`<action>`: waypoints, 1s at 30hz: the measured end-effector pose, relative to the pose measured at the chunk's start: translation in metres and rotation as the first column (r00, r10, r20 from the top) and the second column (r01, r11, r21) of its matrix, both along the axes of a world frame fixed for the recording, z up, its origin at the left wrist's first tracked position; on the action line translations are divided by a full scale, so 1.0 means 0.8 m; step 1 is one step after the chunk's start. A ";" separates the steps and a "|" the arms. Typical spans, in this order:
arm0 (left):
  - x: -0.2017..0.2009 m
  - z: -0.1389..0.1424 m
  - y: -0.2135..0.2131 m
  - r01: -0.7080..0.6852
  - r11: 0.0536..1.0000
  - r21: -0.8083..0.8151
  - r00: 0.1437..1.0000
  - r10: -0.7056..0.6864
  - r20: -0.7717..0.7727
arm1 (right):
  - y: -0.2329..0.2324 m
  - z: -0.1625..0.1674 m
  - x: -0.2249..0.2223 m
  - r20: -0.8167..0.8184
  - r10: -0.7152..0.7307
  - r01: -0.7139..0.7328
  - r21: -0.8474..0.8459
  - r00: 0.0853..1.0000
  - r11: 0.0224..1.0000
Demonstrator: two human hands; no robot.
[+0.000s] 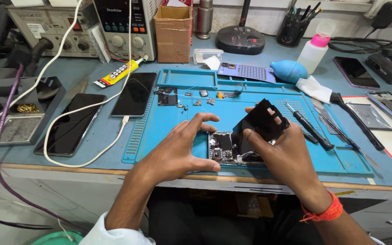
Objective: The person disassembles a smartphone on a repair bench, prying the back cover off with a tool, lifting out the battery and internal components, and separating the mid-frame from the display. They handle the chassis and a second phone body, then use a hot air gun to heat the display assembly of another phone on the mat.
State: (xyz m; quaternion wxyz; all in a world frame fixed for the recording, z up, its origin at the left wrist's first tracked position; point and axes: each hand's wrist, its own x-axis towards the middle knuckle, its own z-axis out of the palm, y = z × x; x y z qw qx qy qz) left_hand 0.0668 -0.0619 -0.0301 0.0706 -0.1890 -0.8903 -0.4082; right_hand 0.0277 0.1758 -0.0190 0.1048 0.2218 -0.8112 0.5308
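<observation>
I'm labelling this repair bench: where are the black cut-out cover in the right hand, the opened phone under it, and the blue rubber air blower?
Black cut-out cover [262, 120], head view, flat middle.
Opened phone [223, 147], head view, exposed board.
Blue rubber air blower [289, 70], head view, bulb.

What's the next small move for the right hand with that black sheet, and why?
Probably lift the black sheet clear and set it aside: the right hand holds it tilted up off the opened phone, while the left hand steadies the phone's edge.
</observation>
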 end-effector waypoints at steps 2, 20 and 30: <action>0.000 -0.001 0.000 -0.008 1.000 -0.007 1.000 0.008 -0.001 | 0.002 -0.001 0.000 0.016 -0.029 0.028 0.050 0.999 0.998; 0.002 0.001 0.002 -0.012 1.000 -0.023 1.000 0.012 -0.017 | 0.006 -0.011 0.002 0.055 -0.022 0.021 0.022 0.998 1.000; 0.003 0.002 0.003 -0.016 0.999 -0.046 0.999 0.014 -0.034 | 0.009 -0.009 0.004 -0.055 -0.050 0.058 0.155 0.997 0.986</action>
